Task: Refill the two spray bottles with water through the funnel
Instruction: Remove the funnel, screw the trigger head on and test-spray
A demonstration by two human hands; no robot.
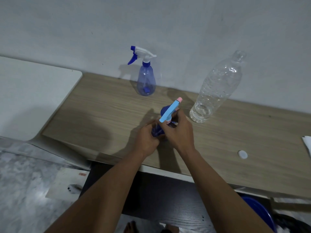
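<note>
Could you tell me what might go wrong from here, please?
The uncapped water bottle stands beside the right hand; a jerk while it works the spray head of the spray bottle in the left hand could knock it over. The white cap lies loose on the table, where a forearm could sweep it off.

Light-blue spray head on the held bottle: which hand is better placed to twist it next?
Right, probably. The right hand curls its fingers round the collar under the light-blue spray head, while the left hand grips the dark blue bottle lower down, steadying it.
</note>
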